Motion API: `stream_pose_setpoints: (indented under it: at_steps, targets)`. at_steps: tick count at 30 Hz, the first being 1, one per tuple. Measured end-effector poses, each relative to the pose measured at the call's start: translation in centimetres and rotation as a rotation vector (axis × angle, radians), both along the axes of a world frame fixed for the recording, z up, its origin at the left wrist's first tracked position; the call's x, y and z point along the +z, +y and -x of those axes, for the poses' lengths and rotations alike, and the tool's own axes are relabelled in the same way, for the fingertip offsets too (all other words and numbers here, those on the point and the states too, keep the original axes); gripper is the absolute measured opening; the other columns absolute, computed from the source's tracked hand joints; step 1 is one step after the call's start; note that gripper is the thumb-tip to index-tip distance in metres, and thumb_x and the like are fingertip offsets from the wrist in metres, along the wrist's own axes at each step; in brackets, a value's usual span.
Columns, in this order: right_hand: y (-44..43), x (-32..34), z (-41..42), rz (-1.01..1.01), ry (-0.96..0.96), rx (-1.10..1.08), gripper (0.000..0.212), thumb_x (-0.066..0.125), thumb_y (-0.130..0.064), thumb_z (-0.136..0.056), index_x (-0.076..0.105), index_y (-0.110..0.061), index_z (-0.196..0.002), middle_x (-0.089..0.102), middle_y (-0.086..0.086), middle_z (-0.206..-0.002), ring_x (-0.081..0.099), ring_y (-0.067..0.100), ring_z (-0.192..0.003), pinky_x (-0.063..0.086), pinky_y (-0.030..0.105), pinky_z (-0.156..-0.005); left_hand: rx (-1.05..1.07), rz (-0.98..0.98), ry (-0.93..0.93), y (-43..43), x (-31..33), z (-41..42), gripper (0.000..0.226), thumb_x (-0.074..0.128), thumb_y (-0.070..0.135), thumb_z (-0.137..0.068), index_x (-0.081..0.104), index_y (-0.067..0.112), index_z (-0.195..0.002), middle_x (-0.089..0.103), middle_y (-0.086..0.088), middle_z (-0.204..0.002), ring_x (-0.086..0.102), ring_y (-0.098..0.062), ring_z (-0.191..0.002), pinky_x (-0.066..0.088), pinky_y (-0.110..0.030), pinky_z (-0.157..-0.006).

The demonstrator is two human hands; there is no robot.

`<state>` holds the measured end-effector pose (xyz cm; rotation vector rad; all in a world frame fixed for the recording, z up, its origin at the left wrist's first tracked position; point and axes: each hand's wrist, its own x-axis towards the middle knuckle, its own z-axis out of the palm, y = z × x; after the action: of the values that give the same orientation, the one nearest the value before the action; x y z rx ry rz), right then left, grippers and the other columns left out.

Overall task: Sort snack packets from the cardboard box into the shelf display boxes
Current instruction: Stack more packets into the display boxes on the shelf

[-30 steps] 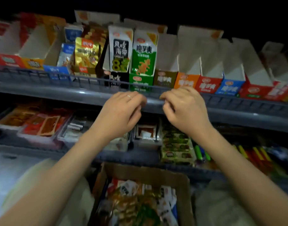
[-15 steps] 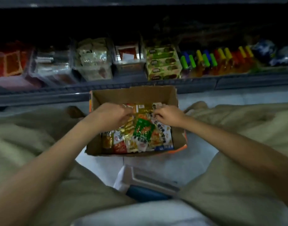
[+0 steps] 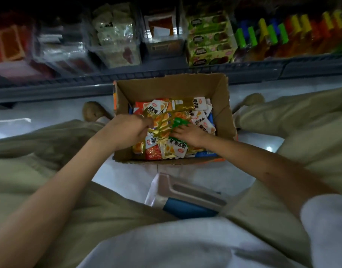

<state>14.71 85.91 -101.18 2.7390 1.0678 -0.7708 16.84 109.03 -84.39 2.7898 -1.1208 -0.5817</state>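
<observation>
An open cardboard box (image 3: 166,88) stands on the floor between my legs. It holds several snack packets (image 3: 201,120) in white, orange, gold and green. My left hand (image 3: 129,130) is inside the box at its left side, fingers curled, pinching a bunch of gold packets (image 3: 158,122). My right hand (image 3: 189,135) lies low on the pile at the middle right. Its fingers stretch left, just under a green packet (image 3: 179,122). The shelf display boxes are out of view.
The lower shelf (image 3: 166,72) runs behind the box, carrying clear bins (image 3: 116,39), green boxes (image 3: 208,41) and coloured tubes (image 3: 263,33). A white and blue stool (image 3: 187,198) sits under me. A shoe (image 3: 92,113) rests left of the box on the pale floor.
My view dropped from the upper shelf to the box on the floor. Both hands came down from the shelf rail into the box; the left now grips gold packets.
</observation>
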Motion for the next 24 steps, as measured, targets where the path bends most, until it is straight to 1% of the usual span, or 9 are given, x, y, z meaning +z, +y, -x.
stream_pose_setpoints:
  at_steps: [5, 8, 10, 13, 16, 18, 21, 23, 24]
  targets:
    - [1.5, -1.8, 0.3, 0.144, -0.080, 0.148, 0.065, 0.048, -0.007, -0.093, 0.017, -0.016, -0.150, 0.027, 0.006, -0.152, 0.031, 0.026, -0.135, 0.028, 0.034, -0.106, 0.021, -0.047, -0.036, -0.1, -0.1, -0.3, 0.031, 0.040, 0.024, -0.100, 0.053, 0.024, -0.128, 0.065, 0.000, -0.106, 0.050, -0.011, -0.075, 0.018, -0.016, -0.046]
    - [1.2, -1.8, -0.6, 0.124, -0.033, 0.094, 0.052, 0.050, -0.006, -0.090, 0.038, -0.014, -0.141, 0.046, 0.007, -0.140, 0.040, 0.026, -0.128, 0.033, 0.035, -0.100, 0.040, -0.065, 0.001, 0.4, -0.9, -0.5, 0.031, 0.040, 0.024, -0.100, 0.051, 0.025, -0.129, 0.065, 0.000, -0.109, 0.057, -0.013, -0.082, 0.022, -0.017, -0.047]
    - [0.8, -1.1, -1.8, 0.053, 0.091, -0.081, 0.038, 0.054, -0.007, -0.089, 0.054, -0.014, -0.127, 0.057, 0.007, -0.126, 0.051, 0.026, -0.115, 0.041, 0.035, -0.090, 0.060, -0.044, 0.064, 0.8, -1.7, -0.6, 0.030, 0.043, 0.024, -0.099, 0.052, 0.024, -0.128, 0.064, -0.001, -0.113, 0.060, -0.015, -0.090, 0.038, -0.021, -0.058]
    - [1.1, 1.8, -4.0, -0.248, 0.377, -0.519, 0.029, 0.061, -0.018, -0.090, 0.060, -0.012, -0.118, 0.062, 0.006, -0.116, 0.060, 0.022, -0.098, 0.048, 0.028, -0.076, 0.171, 0.005, 0.198, 1.0, -2.5, -0.6, 0.037, 0.050, 0.026, -0.097, 0.046, 0.022, -0.134, 0.057, -0.005, -0.127, 0.057, -0.019, -0.107, 0.043, -0.026, -0.078]
    - [2.7, 5.4, -5.9, -0.739, 0.640, -0.858, 0.027, 0.058, -0.017, -0.093, 0.058, -0.010, -0.118, 0.063, 0.002, -0.114, 0.059, 0.010, -0.091, 0.047, 0.016, -0.070, 0.356, 0.137, 0.462, 1.0, -2.9, -0.2, 0.071, 0.056, 0.026, -0.095, 0.010, 0.033, -0.149, 0.029, -0.010, -0.150, 0.049, -0.023, -0.122, 0.046, -0.031, -0.092]
    - [4.2, 7.5, -6.2, -1.006, 0.857, -1.043, 0.020, 0.055, -0.014, -0.094, 0.058, -0.015, -0.114, 0.063, -0.006, -0.107, 0.060, 0.004, -0.091, 0.049, 0.016, -0.070, 0.407, 0.197, 0.557, 0.8, -2.8, -0.1, 0.086, 0.057, 0.023, -0.094, -0.008, 0.048, -0.144, 0.006, -0.008, -0.156, 0.041, -0.027, -0.130, 0.043, -0.034, -0.100]
    - [5.6, 8.3, -6.3, -1.189, 1.104, -1.185, 0.017, 0.051, -0.007, -0.095, 0.057, -0.020, -0.103, 0.062, -0.005, -0.102, 0.061, 0.004, -0.088, 0.052, 0.017, -0.065, 0.462, 0.328, 0.568, 0.2, -2.7, -0.1, 0.084, 0.060, 0.014, -0.092, 0.004, 0.049, -0.145, 0.007, -0.010, -0.155, 0.040, -0.026, -0.130, 0.038, -0.030, -0.105]
    - [5.8, 7.7, -6.3, -1.233, 1.091, -1.225, 0.014, 0.049, -0.015, -0.097, 0.057, -0.017, -0.109, 0.061, -0.003, -0.107, 0.063, 0.010, -0.088, 0.055, 0.021, -0.070, 0.481, 0.405, 0.426, -0.1, -2.5, -0.4, 0.073, 0.061, 0.005, -0.089, 0.025, 0.030, -0.147, 0.027, -0.012, -0.150, 0.039, -0.024, -0.132, 0.032, -0.023, -0.104]
    - [5.8, 7.4, -6.3, -1.207, 1.029, -1.207, 0.026, 0.048, -0.027, -0.098, 0.054, -0.014, -0.119, 0.059, -0.002, -0.114, 0.064, 0.014, -0.091, 0.056, 0.027, -0.078, 0.501, 0.424, 0.348, 0.1, -2.5, -0.7, 0.067, 0.062, 0.002, -0.088, 0.034, 0.023, -0.145, 0.036, -0.011, -0.147, 0.039, -0.024, -0.132, 0.031, -0.022, -0.103]
